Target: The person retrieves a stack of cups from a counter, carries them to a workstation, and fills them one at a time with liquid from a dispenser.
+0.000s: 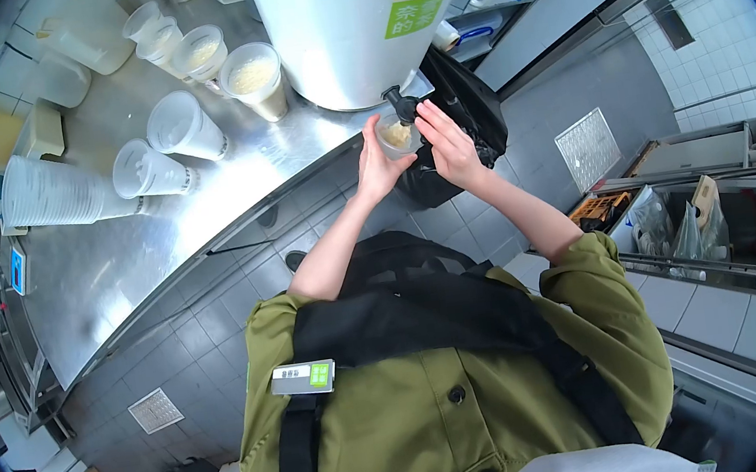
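- Head view: the left hand (377, 162) is closed around the sides of a clear cup (411, 144), thumb on one side and fingers on the other.
- This cup sits just below the black tap (403, 104) of the big white dispenser (353, 36), past the near edge of the desk (110, 283). It has some pale food at the bottom; whether any liquid is in it or running, I cannot tell.
- The right hand (449, 144) is beside the tap, its fingers nearly straight and close together. Whether it grips the tap or only touches it, I cannot tell.
- Four filled cups (253, 79) run in a slanting row from the far edge of the desk towards the dispenser; pale bits show at the top of the nearer ones, while the farthest is harder to read.
- Two more cups (185, 127) stand nearer the left end of the desk, with no pale top like that row's. How much they hold, I cannot tell.
- A stack of cups (61, 188) is beside them, nested one in another, near a small device with a blue screen (19, 270) at the left edge.
- My judgement: the cups are partway through, with four further along, the held one at the tap, and two less far on.
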Tool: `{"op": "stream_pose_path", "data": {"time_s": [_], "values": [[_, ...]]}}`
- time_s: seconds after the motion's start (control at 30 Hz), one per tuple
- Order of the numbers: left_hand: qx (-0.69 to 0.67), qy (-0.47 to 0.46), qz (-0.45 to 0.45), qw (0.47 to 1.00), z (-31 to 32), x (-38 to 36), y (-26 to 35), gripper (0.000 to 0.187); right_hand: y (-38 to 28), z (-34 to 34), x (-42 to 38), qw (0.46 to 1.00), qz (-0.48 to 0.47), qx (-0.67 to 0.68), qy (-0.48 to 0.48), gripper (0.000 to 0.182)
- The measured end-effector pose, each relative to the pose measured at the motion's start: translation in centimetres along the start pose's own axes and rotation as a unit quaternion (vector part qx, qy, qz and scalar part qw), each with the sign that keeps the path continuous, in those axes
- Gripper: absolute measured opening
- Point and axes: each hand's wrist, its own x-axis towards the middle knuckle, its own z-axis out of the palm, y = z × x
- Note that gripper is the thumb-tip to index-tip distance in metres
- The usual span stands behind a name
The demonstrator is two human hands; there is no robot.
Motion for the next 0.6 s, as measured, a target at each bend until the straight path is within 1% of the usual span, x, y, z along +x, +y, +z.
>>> {"op": "stream_pose_path", "data": {"time_s": [0.4,0.47,0.53,0.6], "values": [[0.027,0.011,-0.008,1.0,-0.04,-0.14,-0.2,0.095,0.06,-0.05,-0.01,1.0,0.001,0.016,0.002,0.041],[0.03,0.005,-0.021,0.999,-0.08,-0.21,-0.2,0.096,0.03,0.0,0.01,1.0,-0.001,0.018,0.001,0.041],[0.038,0.008,-0.02,0.999,0.01,-0.2,-0.36,0.096,0.08,0.11,-0.22,0.999,0.013,0.043,-0.001,0.048],[0.047,0.01,-0.02,0.999,0.11,-0.24,-0.6,0.096,0.14,0.17,-0.28,0.999,0.012,0.044,0.0,0.048]]}}
